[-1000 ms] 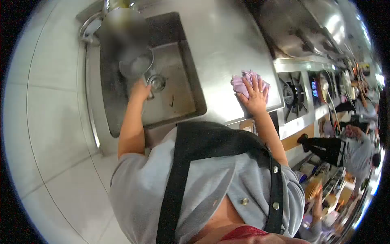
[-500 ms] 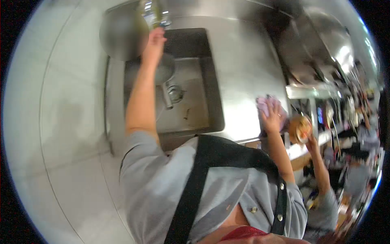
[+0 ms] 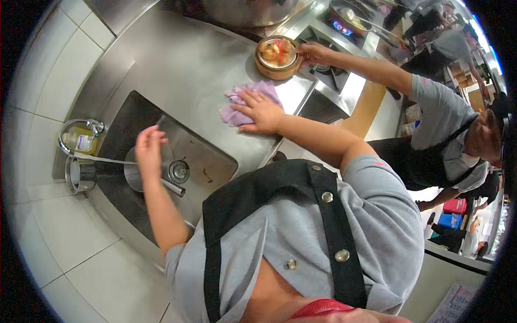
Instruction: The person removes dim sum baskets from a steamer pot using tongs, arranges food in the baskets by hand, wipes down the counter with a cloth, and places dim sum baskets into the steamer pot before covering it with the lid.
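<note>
My right hand [image 3: 263, 113] lies spread on a crumpled purple cloth [image 3: 234, 114] on the steel counter [image 3: 188, 59]. Over the sink [image 3: 221, 156], my left hand [image 3: 149, 142] is raised with its fingers slightly bent and nothing seen in it. Below that hand, a round pan or ladle [image 3: 131, 171] rests in the sink, its metal handle [image 3: 174, 187] beside the drain [image 3: 179, 171]. A co-worker's hand [image 3: 315, 54] holds a round bamboo steamer [image 3: 278, 70] with food in it, just beyond the cloth.
A curved faucet [image 3: 69, 134] and a bottle of yellow liquid [image 3: 83, 141] stand at the sink's left edge. Gas burners [image 3: 326, 67], one lit under a pan [image 3: 350, 19], are at the upper right. A co-worker [image 3: 447, 113] stands at the right.
The view has turned toward the right. My left hand let go of the handle in the sink, reached toward the faucet and came back. The co-worker's steamer has come over the counter.
</note>
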Action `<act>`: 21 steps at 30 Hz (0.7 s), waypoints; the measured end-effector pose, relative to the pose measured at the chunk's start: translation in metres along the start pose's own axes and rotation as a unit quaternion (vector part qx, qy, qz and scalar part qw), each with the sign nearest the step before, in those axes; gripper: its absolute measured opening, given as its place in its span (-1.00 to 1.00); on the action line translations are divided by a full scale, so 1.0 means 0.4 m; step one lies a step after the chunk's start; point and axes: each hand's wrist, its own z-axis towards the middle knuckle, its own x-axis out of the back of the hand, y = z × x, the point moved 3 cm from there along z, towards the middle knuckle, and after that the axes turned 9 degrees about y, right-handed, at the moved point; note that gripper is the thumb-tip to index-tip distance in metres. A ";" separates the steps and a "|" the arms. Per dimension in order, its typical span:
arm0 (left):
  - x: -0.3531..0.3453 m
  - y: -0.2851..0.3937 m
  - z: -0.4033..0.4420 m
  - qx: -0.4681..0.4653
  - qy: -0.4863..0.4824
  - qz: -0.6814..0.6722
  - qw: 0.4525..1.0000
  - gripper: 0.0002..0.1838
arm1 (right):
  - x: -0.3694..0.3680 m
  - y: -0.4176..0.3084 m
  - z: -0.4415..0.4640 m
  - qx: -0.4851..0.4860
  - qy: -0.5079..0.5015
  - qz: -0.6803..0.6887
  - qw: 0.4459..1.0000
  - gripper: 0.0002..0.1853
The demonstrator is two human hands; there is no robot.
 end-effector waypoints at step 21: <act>-0.424 0.215 -0.064 -0.004 0.062 0.089 0.994 -0.74 | 0.226 0.408 -0.020 0.035 -0.012 0.101 0.994 -0.72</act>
